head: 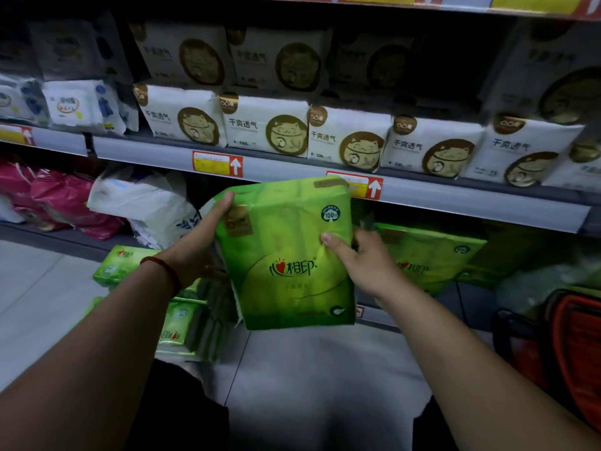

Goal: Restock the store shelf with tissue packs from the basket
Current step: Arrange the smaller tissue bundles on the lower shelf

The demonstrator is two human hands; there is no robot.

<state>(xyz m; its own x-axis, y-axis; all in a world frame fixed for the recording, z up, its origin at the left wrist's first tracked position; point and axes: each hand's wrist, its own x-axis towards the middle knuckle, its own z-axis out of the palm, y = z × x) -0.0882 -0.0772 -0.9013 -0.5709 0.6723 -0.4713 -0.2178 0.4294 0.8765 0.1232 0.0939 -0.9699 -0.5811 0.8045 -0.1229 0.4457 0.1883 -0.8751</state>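
Note:
I hold a green tissue pack (289, 255) upright in front of the lower shelf opening. My left hand (201, 242) grips its left edge, thumb up along the side. My right hand (361, 258) grips its right edge with the thumb across the front. Behind it, on the lower shelf (455, 297), lies another green tissue pack (432, 255). More green packs (182, 320) are stacked low at the left, below my left forearm. A red basket (572, 346) shows at the right edge, partly cut off.
The upper shelf (292, 170) carries a row of white packs with gold cat logos (351, 141). White (146, 203) and pink packs (61, 196) lie on the lower shelf to the left. Grey floor tiles (39, 297) spread at the left.

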